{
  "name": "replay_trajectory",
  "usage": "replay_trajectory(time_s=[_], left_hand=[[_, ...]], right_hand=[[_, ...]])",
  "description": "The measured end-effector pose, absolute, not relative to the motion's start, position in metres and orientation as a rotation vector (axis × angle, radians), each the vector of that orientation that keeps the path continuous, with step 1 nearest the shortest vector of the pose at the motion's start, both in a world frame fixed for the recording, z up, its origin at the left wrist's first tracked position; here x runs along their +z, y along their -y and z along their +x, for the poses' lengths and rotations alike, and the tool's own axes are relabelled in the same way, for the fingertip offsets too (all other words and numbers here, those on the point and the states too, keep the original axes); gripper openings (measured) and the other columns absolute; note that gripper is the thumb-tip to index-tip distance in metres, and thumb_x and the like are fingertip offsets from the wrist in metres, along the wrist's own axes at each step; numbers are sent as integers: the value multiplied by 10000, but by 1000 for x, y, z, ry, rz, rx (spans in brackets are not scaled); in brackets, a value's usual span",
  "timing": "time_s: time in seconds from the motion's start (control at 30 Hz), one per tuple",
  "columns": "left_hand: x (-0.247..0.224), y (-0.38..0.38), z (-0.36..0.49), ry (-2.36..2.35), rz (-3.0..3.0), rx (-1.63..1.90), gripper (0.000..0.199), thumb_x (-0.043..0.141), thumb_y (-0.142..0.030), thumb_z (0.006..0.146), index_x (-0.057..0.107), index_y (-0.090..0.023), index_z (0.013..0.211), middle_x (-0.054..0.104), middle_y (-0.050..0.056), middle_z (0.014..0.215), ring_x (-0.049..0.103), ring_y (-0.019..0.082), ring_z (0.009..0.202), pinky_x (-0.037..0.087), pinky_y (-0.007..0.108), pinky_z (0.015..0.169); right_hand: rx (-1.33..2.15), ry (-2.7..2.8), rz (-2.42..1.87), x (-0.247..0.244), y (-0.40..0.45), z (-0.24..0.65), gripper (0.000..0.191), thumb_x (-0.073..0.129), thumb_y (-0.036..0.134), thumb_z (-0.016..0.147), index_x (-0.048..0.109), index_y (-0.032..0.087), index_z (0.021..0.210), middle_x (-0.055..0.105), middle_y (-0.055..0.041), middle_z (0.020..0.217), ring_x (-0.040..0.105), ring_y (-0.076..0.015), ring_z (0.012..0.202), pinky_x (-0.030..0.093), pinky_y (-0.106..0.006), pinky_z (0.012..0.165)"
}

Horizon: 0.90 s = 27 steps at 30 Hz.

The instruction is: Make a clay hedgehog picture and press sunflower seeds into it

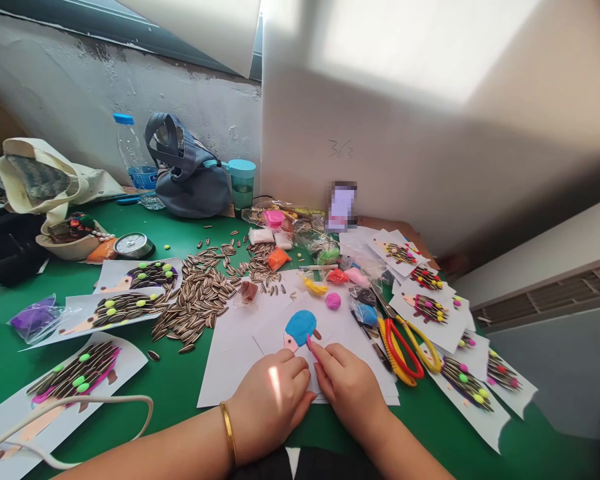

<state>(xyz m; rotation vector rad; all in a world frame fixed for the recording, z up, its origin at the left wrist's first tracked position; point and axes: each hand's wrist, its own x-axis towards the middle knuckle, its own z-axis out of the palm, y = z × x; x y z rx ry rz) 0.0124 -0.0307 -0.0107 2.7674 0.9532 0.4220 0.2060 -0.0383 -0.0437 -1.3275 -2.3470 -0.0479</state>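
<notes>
On a small white sheet lies a hedgehog shape of modelling clay, with a flat blue body [301,327], a pale pink face and brown feet. My left hand [271,400] rests just below the face, fingers curled in and thumb toward the right hand; whatever they grip is hidden. Close beside it, my right hand [349,381] has its fingers bent together, the index fingertip at the blue body's lower edge. A narrow pink tip shows there; whether it is a nail or clay I cannot tell. A magenta clay ball [333,301] sits above the right hand.
Sunflower seeds [200,293] are heaped left of the paper stack [220,373]. Scissors [397,347] lie to the right. Finished hedgehog cards [427,310] flank both sides. Bagged clay [279,258], a phone [341,207], a bottle [140,167] and bags stand behind. A white cable [147,407] crosses the lower left.
</notes>
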Motion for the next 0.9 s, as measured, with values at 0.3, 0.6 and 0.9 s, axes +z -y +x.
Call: replay_trajectory(time_s=[0.3,0.6,0.9], left_hand=[[-8,30,12,-941,2760,432,80,536,-169,905,613,-152,887,640,73,827,593,231,777,545,388,790],[-9,30,13,-947,2760,406,119,529,-172,905,641,-131,911,651,79,839,600,234,796,544,392,823],[-7,31,12,-952,2766,421,98,533,-165,900,624,-141,873,648,80,827,601,234,784,548,379,785]], right_hand=[[-70,2391,-1373,-45,37,206,402,440,159,970,566,163,1352,598,-57,812,562,-168,711,430,-252,583],[-62,2414,-1358,-46,38,207,432,431,135,957,553,163,1371,579,-59,818,539,-176,700,421,-262,582],[-24,2392,-1357,-45,38,207,442,427,143,964,533,175,1392,583,-57,833,547,-171,707,441,-255,582]])
